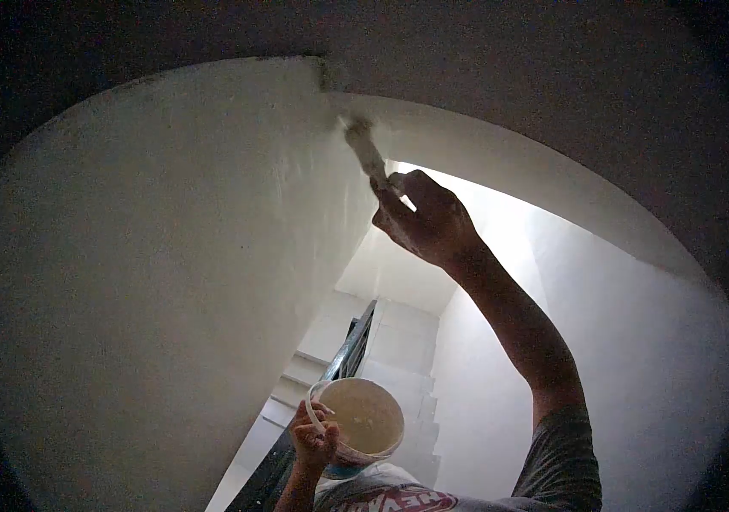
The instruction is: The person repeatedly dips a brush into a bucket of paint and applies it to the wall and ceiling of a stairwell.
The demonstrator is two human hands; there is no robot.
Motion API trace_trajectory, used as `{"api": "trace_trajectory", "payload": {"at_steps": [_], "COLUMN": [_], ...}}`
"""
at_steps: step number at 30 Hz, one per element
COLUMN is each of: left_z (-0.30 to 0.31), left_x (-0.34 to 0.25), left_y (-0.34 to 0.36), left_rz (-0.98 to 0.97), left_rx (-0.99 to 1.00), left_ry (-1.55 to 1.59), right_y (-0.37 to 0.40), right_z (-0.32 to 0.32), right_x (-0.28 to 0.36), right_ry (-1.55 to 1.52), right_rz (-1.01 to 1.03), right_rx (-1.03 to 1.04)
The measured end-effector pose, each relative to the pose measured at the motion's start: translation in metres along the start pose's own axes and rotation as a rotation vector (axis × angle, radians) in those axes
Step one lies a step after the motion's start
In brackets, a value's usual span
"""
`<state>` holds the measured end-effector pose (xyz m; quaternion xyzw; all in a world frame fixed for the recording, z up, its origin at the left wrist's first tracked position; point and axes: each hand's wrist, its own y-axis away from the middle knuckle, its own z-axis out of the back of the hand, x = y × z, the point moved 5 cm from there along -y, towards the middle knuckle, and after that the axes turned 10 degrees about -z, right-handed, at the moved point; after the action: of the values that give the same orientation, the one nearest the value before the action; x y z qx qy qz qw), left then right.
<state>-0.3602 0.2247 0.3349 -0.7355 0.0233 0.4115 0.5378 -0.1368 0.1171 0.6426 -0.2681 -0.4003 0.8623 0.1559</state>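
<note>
My right hand (428,218) is raised at the upper middle, its fingers closed round the handle of a paint brush (365,152). The brush's dark bristle end touches or nearly touches the pale wall (168,239) near its upper corner. Low in the view, my left hand (315,435) grips the rim and white handle of a round bucket (368,416). A pale, cream-coloured content shows inside the bucket, which is tilted toward the camera.
A curved pale ceiling edge (501,141) arches over a bright opening. Behind the bucket are a dark railing (351,346) and white steps (304,369). Another white wall (603,341) stands at the right.
</note>
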Motion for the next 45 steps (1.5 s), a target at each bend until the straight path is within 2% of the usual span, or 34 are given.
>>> {"api": "trace_trajectory", "payload": {"at_steps": [1, 4, 6, 8, 10, 12, 15, 16, 17, 18, 20, 21, 23, 24, 26, 27, 29, 33, 35, 36, 38, 39, 41, 42, 44, 45], "left_z": [0.0, -0.001, 0.0, 0.0, -0.001, -0.004, -0.001, -0.001, -0.001, 0.0, -0.001, -0.001, -0.001, -0.003, -0.003, 0.002, 0.004, 0.006, 0.006, 0.006, 0.005, 0.002, 0.002, 0.002, 0.002, 0.002], "left_x": [0.002, -0.005, -0.004, 0.0, 0.001, 0.002, -0.002, -0.006, -0.008, -0.006, -0.005, -0.003, 0.005, 0.005, 0.0, 0.02, 0.022, 0.021, 0.025, 0.024, 0.018, 0.016, 0.009, 0.004, 0.005, 0.009], "left_y": [0.001, -0.005, -0.003, -0.001, 0.001, 0.0, 0.001, -0.004, -0.008, -0.008, -0.007, -0.004, 0.004, 0.002, -0.002, 0.01, 0.015, 0.016, 0.018, 0.016, 0.01, 0.007, 0.007, 0.006, 0.006, 0.008], "left_rz": [-0.014, 0.006, 0.044, 0.011, -0.02, -0.061, 0.019, 0.023, 0.027, 0.031, -0.091, -0.09, 0.061, 0.056, -0.046, -0.058, -0.085, -0.191, -0.042, -0.042, -0.131, -0.133, -0.106, -0.101, 0.108, 0.113], "left_rx": [0.02, 0.037, 0.034, 0.041, 0.024, -0.002, -0.068, -0.013, 0.042, 0.046, 0.021, 0.024, -0.016, -0.017, -0.01, 0.008, -0.015, -0.008, 0.046, 0.045, 0.035, 0.036, -0.048, -0.048, 0.0, -0.001], "left_ry": [-0.034, -0.078, -0.092, -0.08, -0.058, -0.036, -0.029, -0.064, -0.098, -0.098, -0.017, -0.016, -0.012, -0.014, -0.032, -0.023, -0.025, -0.016, -0.021, -0.02, -0.011, -0.012, 0.038, 0.036, -0.106, -0.106], "right_y": [-0.006, -0.026, -0.025, -0.014, -0.003, -0.002, -0.02, -0.027, -0.033, -0.036, -0.019, -0.007, 0.005, 0.005, 0.002, 0.015, 0.011, 0.031, 0.042, 0.042, 0.039, 0.036, 0.033, 0.035, 0.036, 0.04], "right_z": [0.016, 0.037, 0.032, 0.003, -0.006, -0.008, 0.024, 0.033, 0.029, 0.031, 0.005, -0.007, -0.017, -0.015, -0.01, -0.013, 0.009, -0.039, -0.055, -0.055, -0.059, -0.054, -0.044, -0.047, -0.053, -0.066], "right_x": [0.01, 0.018, 0.013, 0.0, -0.01, -0.015, 0.008, 0.016, 0.017, 0.019, 0.002, -0.005, -0.012, -0.014, -0.02, -0.01, -0.005, -0.038, -0.049, -0.05, -0.058, -0.058, -0.048, -0.05, -0.05, -0.056], "right_ry": [-0.092, -0.073, -0.056, 0.098, 0.106, -0.11, -0.092, -0.116, -0.064, 0.038, 0.1, 0.1, -0.055, -0.055, -0.066, -0.051, -0.179, -0.115, -0.13, -0.13, -0.187, -0.187, -0.178, -0.181, -0.074, -0.076], "right_rz": [0.063, 0.026, 0.077, -0.009, -0.019, -0.184, 0.012, 0.04, -0.034, 0.104, 0.08, 0.077, 0.063, 0.064, -0.083, -0.097, -0.146, -0.142, -0.154, -0.153, -0.387, -0.388, -0.195, -0.196, -0.082, -0.083], "right_rx": [-0.11, -0.109, -0.155, 0.032, 0.065, 0.267, 0.006, -0.041, 0.022, -0.128, 0.005, 0.006, -0.005, -0.009, 0.119, 0.108, -0.048, -0.05, -0.03, -0.03, 0.089, 0.087, 0.041, 0.045, 0.003, 0.007]}}
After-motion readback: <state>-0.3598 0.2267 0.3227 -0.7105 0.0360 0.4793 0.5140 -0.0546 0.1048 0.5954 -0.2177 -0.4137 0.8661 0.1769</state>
